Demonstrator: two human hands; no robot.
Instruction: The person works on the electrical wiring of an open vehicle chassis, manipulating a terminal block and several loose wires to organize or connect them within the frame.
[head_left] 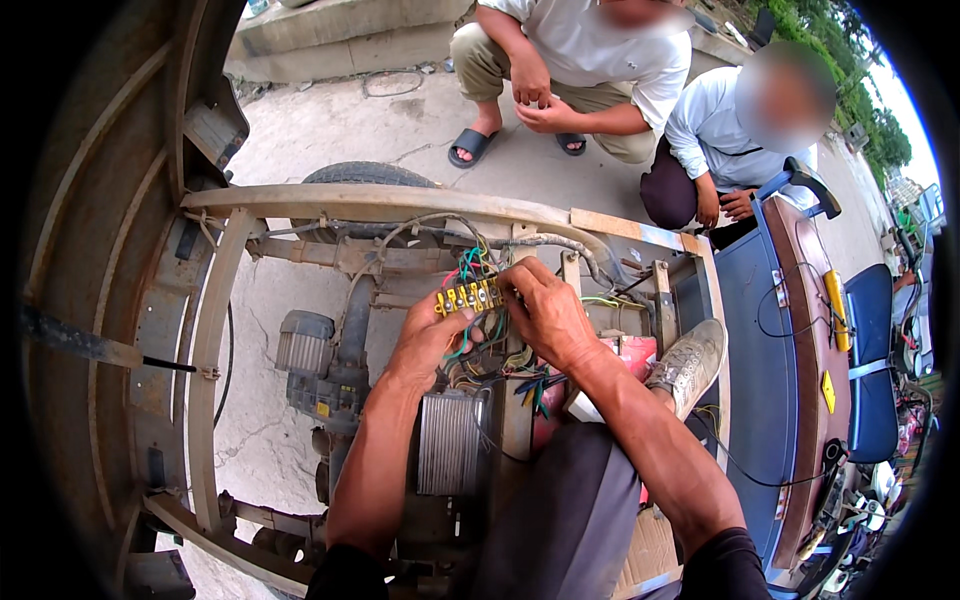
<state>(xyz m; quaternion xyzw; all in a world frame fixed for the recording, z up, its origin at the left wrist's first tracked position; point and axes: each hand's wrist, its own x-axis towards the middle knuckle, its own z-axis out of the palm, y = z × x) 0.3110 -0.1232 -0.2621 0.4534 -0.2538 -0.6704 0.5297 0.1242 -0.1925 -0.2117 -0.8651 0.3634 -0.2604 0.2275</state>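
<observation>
In the middle of the head view, a yellow terminal block with metal screws sits among green, red and grey wires. My left hand grips it from the left and below, fingers closed. My right hand is closed at the block's right end, its fingertips bent down; what they pinch is hidden. A finned silver controller box lies below the hands in a metal frame, with more loose wires above it and a red box to its right.
A motor is at left, beside a raised metal panel. My shoe rests on the frame's right side. Two people squat beyond it. A blue-and-brown seat box with a yellow tool is at right.
</observation>
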